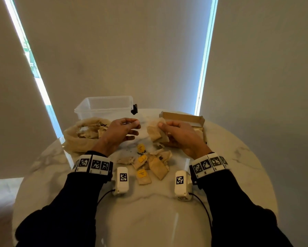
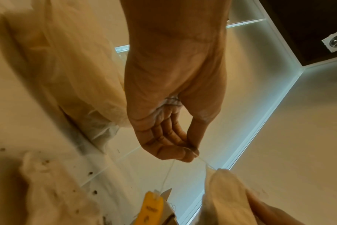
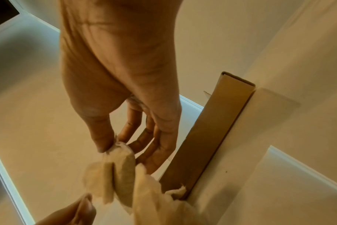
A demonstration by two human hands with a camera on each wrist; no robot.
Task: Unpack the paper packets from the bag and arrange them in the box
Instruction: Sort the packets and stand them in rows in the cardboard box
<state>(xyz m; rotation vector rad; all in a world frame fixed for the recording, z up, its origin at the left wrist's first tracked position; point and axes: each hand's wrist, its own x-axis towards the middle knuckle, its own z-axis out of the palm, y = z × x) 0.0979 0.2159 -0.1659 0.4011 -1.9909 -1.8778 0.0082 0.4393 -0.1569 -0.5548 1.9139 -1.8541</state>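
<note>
Head view: left hand [image 1: 122,133] and right hand [image 1: 180,138] are raised over the middle of the table [image 1: 149,211], apart, with a gap between them. Left wrist view: left thumb and forefinger are pressed together on a thin string [image 2: 168,175]; one run of it goes down to a yellow tag [image 2: 151,208], another across to the packet [image 2: 223,190] in the right hand. Right wrist view: right thumb and forefinger pinch the top corner of that packet [image 3: 115,172]; the other fingers [image 3: 154,152] are loosely extended. More crumpled paper hangs below the packet; what it is, cannot tell.

Loose packets [image 1: 157,166], several with yellow tags, lie in a cluster on the table just nearer the person than the hands, between the two wrists. Dark specks are scattered on the table among them.

Bag [image 1: 83,134], beige and crumpled, mouth open, sits at the left edge, beside the left hand. Clear tub [image 1: 105,107] stands at the far edge behind the bag. Cardboard box [image 1: 185,118], lid open, sits at the far right, just behind the right hand; contents not discernible.
</note>
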